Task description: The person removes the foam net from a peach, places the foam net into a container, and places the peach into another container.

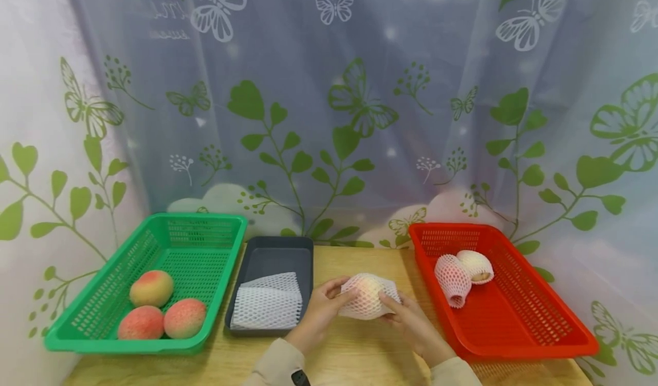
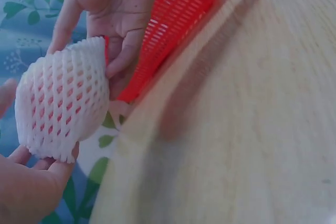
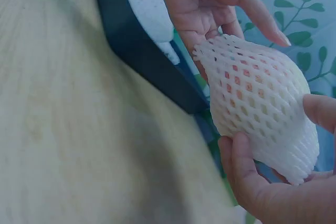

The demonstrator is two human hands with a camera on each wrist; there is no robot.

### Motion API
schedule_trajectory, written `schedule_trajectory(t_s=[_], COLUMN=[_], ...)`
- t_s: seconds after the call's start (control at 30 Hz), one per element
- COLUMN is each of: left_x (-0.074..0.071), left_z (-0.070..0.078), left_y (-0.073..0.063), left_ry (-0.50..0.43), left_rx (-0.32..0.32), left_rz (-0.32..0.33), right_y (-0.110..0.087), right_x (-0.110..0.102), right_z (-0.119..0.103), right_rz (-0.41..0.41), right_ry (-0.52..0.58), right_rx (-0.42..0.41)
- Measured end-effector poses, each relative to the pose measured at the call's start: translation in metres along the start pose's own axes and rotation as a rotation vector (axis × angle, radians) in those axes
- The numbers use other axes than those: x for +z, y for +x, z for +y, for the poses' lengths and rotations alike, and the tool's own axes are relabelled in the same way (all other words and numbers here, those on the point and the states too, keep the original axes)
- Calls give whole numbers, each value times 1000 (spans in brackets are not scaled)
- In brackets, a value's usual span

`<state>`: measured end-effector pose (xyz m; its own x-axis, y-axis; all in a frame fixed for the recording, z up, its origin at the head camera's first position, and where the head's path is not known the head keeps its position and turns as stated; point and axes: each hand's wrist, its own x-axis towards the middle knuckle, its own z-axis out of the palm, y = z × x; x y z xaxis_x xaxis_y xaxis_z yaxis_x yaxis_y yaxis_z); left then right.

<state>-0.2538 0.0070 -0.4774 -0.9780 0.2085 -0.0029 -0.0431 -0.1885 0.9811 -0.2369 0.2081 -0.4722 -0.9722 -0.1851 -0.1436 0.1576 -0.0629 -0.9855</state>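
Observation:
A peach in a white foam net sleeve (image 1: 368, 296) is held between both hands above the table, at the middle of the head view. My left hand (image 1: 323, 305) grips its left end, thumb across the near side. On the opposite end, my right hand (image 1: 413, 321) holds the sleeve with thumb and fingers. Through the mesh in the right wrist view, the pinkish-yellow fruit (image 3: 251, 85) shows inside. The net covers the whole fruit and gathers narrower toward its ends.
On the left stands a green basket (image 1: 233, 260) with three bare peaches (image 1: 152, 288). Beside it, a dark grey tray (image 1: 267, 254) holds flat white foam nets (image 1: 267, 303). A red basket (image 1: 519, 332) at right has two net-wrapped fruits (image 1: 453, 280). A patterned curtain (image 1: 319, 146) hangs behind.

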Motion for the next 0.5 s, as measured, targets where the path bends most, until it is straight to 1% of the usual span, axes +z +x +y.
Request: schedule_trajectory(t_s=[0.13, 0.23, 0.3, 0.4, 0.5], left_x=[-4, -4, -4, -5, -5], left_z=[-9, -18, -24, -33, -40], left_y=[-5, -7, -8, -7, -6], left_ry=[30, 62, 102, 139, 143], left_rx=[10, 28, 36, 31, 9], left_rz=[6, 34, 54, 73, 91], right_y=[3, 5, 6, 6, 6], right_x=[1, 2, 3, 4, 5], right_z=[14, 23, 29, 35, 39], right_rz=[-30, -61, -63, -55, -40], right_ry=[16, 29, 26, -4, -30], right_rx=[15, 21, 29, 46, 50])
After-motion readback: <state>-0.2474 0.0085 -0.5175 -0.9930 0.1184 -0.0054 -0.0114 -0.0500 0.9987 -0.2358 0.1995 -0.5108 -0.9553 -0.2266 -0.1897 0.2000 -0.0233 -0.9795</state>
